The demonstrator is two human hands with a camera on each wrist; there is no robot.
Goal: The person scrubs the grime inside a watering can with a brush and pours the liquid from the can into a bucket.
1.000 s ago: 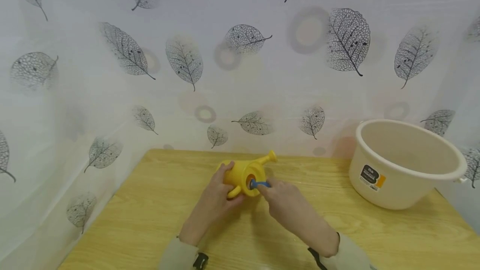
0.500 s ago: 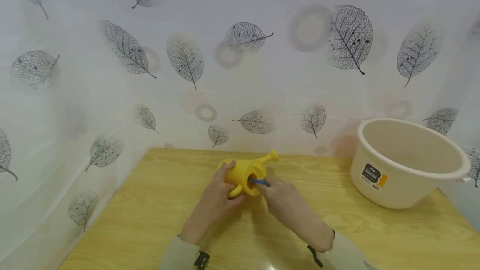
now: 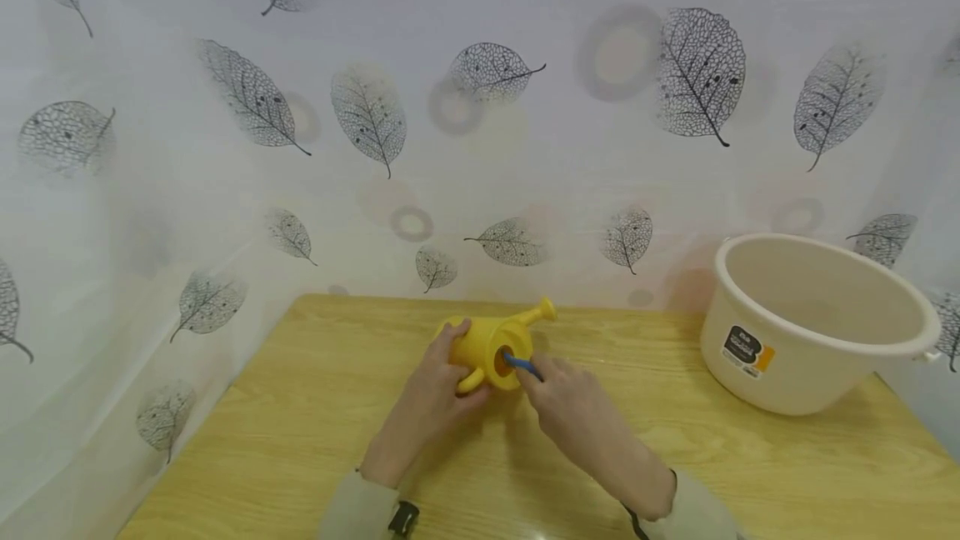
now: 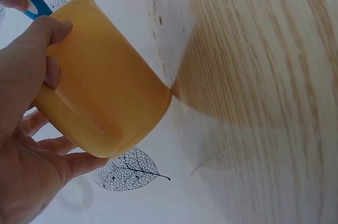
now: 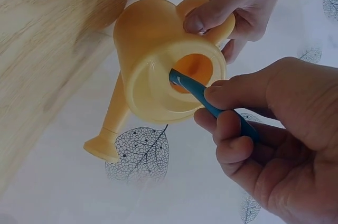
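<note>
A yellow toy watering can (image 3: 474, 344) lies tipped over the table, its spout (image 3: 534, 313) pointing right and its round opening (image 5: 199, 67) facing the right hand. The left hand (image 3: 423, 398) grips the can by its body and handle, thumb on the side, as the left wrist view shows. In the right hand (image 3: 581, 415), a slim blue toothbrush (image 5: 203, 99) with white inlays is pinched between thumb and fingers. The front end of the toothbrush is inside the opening and hidden there.
A large cream tub (image 3: 795, 373) with a black and orange label stands at the right of the wooden table (image 3: 300, 440). Behind and to the left hangs a pale sheet (image 3: 420, 7) printed with leaves.
The toothbrush has gone deeper into the can's opening and its handle now slants more downward toward the right hand. The left hand and can stay nearly still.
</note>
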